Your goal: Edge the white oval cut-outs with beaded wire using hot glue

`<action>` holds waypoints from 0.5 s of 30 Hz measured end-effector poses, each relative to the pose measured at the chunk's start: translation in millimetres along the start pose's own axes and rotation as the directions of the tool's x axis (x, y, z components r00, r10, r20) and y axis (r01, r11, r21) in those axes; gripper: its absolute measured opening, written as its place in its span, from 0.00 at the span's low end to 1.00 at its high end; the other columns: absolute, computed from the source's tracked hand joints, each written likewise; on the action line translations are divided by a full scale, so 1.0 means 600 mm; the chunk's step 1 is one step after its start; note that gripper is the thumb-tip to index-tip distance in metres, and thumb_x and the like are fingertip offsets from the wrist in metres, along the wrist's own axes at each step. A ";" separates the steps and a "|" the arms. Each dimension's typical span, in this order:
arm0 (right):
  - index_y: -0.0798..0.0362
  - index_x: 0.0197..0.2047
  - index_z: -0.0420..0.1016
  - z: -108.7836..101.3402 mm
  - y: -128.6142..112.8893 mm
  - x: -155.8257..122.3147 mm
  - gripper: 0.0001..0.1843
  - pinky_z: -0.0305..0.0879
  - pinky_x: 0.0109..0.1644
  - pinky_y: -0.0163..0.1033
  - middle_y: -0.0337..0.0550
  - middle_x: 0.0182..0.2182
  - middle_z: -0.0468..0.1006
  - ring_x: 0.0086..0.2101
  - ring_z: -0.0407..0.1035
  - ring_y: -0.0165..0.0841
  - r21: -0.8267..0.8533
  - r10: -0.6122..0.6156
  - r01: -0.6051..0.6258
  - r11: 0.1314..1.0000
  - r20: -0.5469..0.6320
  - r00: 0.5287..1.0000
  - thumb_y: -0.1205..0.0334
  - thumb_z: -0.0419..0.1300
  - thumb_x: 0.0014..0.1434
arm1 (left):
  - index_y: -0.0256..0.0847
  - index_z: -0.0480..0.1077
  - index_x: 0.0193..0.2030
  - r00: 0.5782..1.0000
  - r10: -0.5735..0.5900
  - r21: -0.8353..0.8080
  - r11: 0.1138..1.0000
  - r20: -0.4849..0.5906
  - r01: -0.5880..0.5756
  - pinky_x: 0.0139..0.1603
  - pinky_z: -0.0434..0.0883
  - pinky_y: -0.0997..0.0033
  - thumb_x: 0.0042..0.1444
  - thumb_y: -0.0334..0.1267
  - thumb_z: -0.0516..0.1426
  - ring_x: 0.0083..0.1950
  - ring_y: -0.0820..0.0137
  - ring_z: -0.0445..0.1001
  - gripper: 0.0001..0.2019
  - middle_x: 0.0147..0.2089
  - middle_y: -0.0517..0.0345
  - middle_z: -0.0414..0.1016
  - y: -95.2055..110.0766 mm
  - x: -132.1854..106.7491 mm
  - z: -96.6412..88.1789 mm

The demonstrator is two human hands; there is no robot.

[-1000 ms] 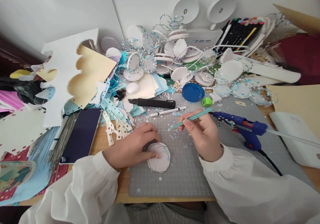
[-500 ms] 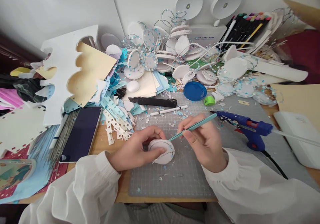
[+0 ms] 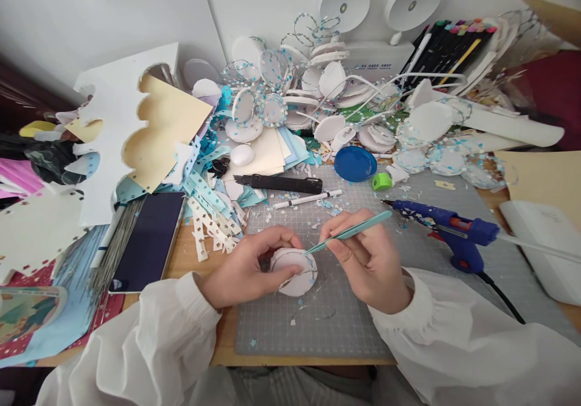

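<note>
Between the thumb and fingers of my left hand point(image 3: 254, 267) is a white foam disc point(image 3: 297, 282), with thin wire looped over its face and small blue bits on the wire. My right hand point(image 3: 365, 258) is closed around teal tweezers point(image 3: 358, 227). Their narrow tips reach the disc's upper right edge; whether they grip anything there is too small to tell. Below the disc, loose wire and a few tiny paper stars lie on the grey cutting mat point(image 3: 318, 339).
A blue glue gun point(image 3: 449, 224) lies at the right, its cord trailing forward. Beyond my hands are a black utility knife point(image 3: 281, 184), a white pen point(image 3: 308, 199) and a blue lid point(image 3: 355, 164). A phone point(image 3: 147, 242) rests at the left. Foam discs and wire crowd the back.
The tweezer tips have shifted slightly left onto the disc's edge, and my right hand has moved a little left with them. My left hand keeps its hold on the disc.
</note>
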State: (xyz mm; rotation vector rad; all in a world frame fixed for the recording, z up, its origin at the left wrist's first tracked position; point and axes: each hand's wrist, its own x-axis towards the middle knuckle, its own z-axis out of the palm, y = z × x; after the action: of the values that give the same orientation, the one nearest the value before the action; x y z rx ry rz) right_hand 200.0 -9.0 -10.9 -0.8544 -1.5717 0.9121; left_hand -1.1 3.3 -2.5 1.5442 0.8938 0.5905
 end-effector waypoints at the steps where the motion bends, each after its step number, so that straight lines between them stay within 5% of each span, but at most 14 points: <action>1: 0.51 0.39 0.64 0.000 -0.001 0.000 0.05 0.66 0.30 0.38 0.44 0.32 0.72 0.34 0.71 0.34 -0.005 -0.004 0.004 1.000 0.003 1.000 0.71 0.54 0.62 | 0.37 0.68 0.43 1.000 0.000 0.000 1.000 -0.004 0.000 0.33 0.66 0.77 0.55 0.36 0.60 0.35 0.74 0.68 0.10 0.39 0.56 0.69 0.000 0.000 0.000; 15: 0.51 0.40 0.64 0.002 0.001 -0.001 0.08 0.65 0.32 0.39 0.44 0.32 0.71 0.32 0.70 0.32 -0.030 -0.075 0.075 0.997 -0.002 0.997 0.74 0.54 0.61 | 0.34 0.73 0.43 0.992 -0.127 -0.127 0.984 -0.026 0.122 0.35 0.69 0.76 0.52 0.39 0.63 0.36 0.72 0.72 0.13 0.38 0.53 0.75 -0.008 0.004 0.003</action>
State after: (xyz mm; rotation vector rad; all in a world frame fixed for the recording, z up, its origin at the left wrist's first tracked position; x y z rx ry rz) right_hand 199.1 -9.4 -11.7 -0.8120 -1.6073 0.8353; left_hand 0.8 4.0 -7.9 1.3590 0.9545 0.5732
